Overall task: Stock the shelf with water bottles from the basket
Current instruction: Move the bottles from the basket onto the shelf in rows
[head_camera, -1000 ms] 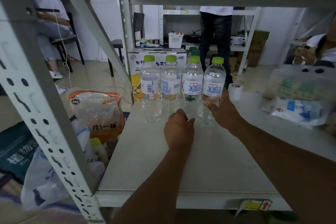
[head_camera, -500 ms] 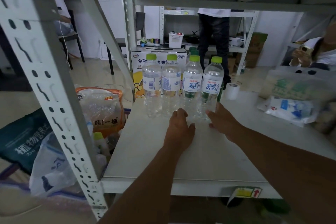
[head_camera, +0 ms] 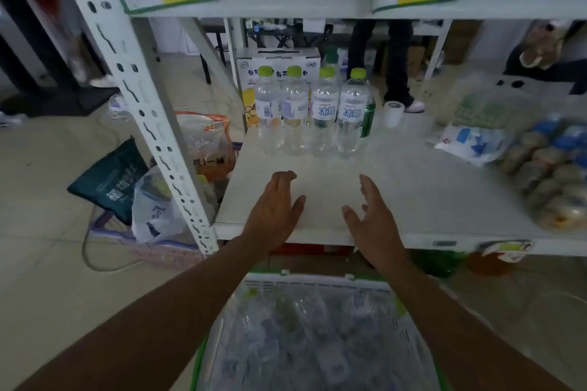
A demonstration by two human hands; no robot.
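Observation:
Several clear water bottles (head_camera: 324, 114) with green caps stand in a row at the back of the grey shelf board (head_camera: 428, 194). My left hand (head_camera: 276, 209) and my right hand (head_camera: 370, 216) hover over the shelf's front edge, well short of the bottles, both empty with fingers apart. Below my arms sits the white and green basket (head_camera: 314, 282), filled with more bottles (head_camera: 305, 336) that look blurred.
A white roll (head_camera: 393, 113) and a green can (head_camera: 368, 119) stand right of the row. Bagged goods (head_camera: 470, 143) and a pack of cans (head_camera: 552, 174) fill the shelf's right side. A perforated upright (head_camera: 143, 111) and floor bags (head_camera: 152, 209) are to the left. A person's legs (head_camera: 397, 57) stand behind.
Both hands have drawn back from the bottle row to the shelf's front edge. My view has pulled back and tilted down, bringing the basket into sight.

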